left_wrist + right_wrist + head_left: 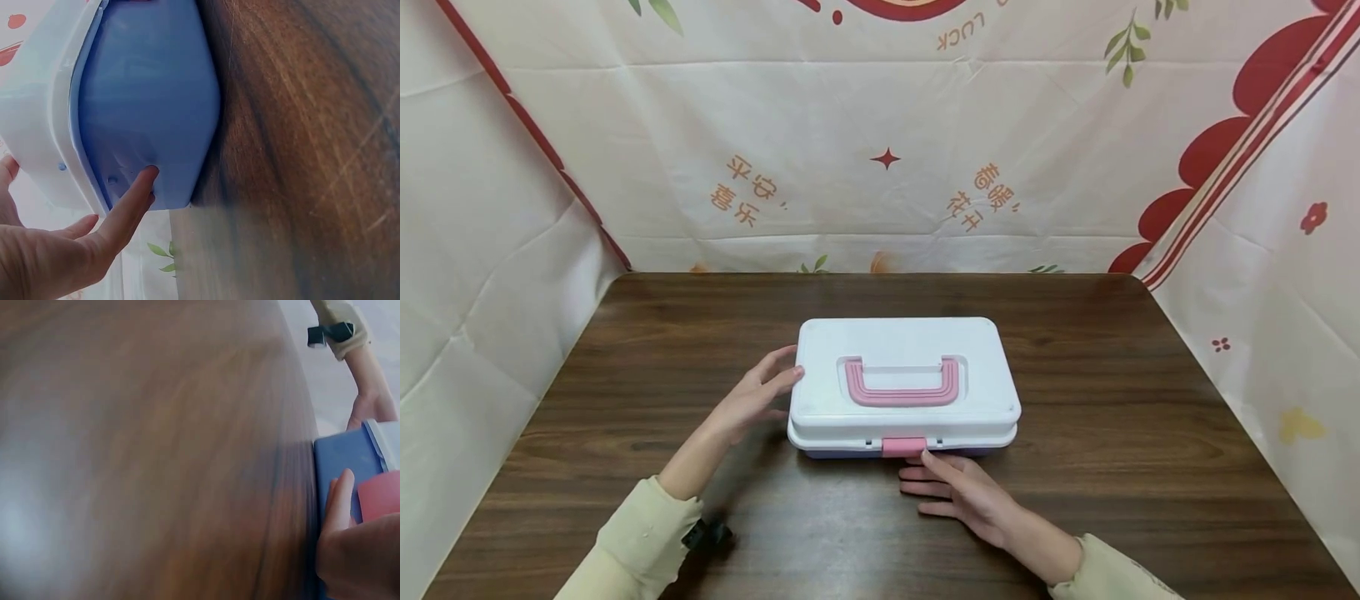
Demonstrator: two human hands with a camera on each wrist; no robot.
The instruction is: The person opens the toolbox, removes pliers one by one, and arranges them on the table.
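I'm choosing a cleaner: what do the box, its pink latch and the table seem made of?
The box: probably hard plastic, smooth and slightly glossy, judging by its moulded edges and soft reflections on its blue side. The pink latch: likely plastic too, evenly coloured. The table: brown wood grain with a sheen; solid wood or laminate, unclear.

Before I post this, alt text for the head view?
A closed white-topped box with a pink handle sits on a dark wooden table. A person's left hand touches its left end, and the right hand is at the pink front latch. Behind hangs a white printed cloth.
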